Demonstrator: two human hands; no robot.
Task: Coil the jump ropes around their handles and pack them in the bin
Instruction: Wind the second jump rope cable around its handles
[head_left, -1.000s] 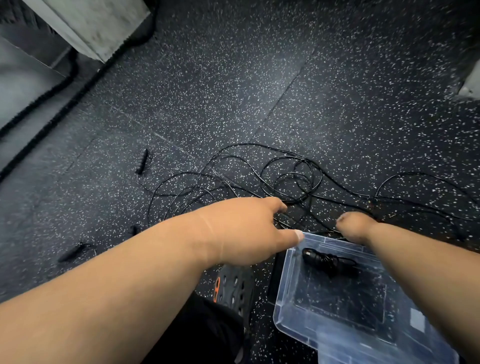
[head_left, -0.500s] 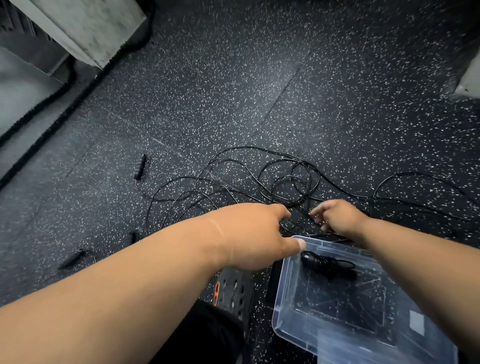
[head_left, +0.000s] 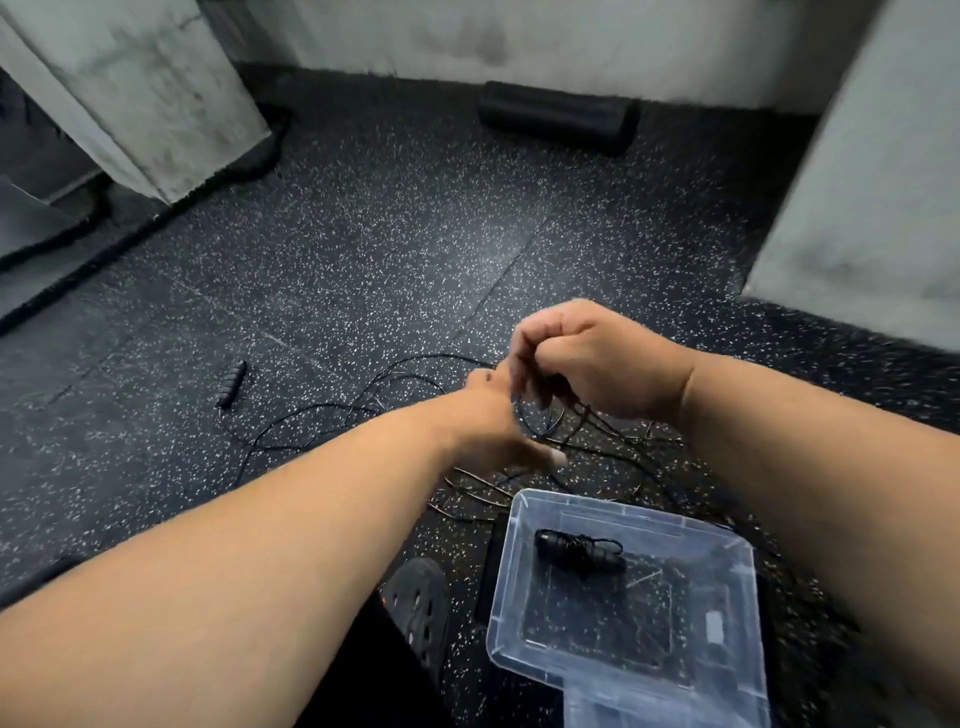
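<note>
A loose tangle of black jump rope cord (head_left: 395, 410) is spread over the speckled black rubber floor (head_left: 363, 270), and part of it is lifted off the floor by the right hand (head_left: 587, 364), whose fingers are curled tightly around a bunch of strands at the middle of the view. The left hand (head_left: 488, 421) is held just beside and below it, blurred by motion; its fingers are pointed toward the same strands, but whether anything is gripped by it cannot be told. A single black handle (head_left: 232, 383) is seen lying on the floor well to the left of the hands, with thin cord trailing from its near end toward the tangle. A clear plastic bin (head_left: 519, 613) is set on the floor near the lower right, just in front of the tangle, and one coiled jump rope (head_left: 579, 552) is laid inside it toward its far side, cord wound around the handles. A dark perforated shoe (head_left: 418, 603) is seen just left of the bin. Farther back, a black foam roller (head_left: 556, 122) is laid against the base of a pale wall (head_left: 519, 36), and a thick black battle rope (head_left: 260, 156) is curved around a concrete pillar (head_left: 140, 88) at the upper left.
</note>
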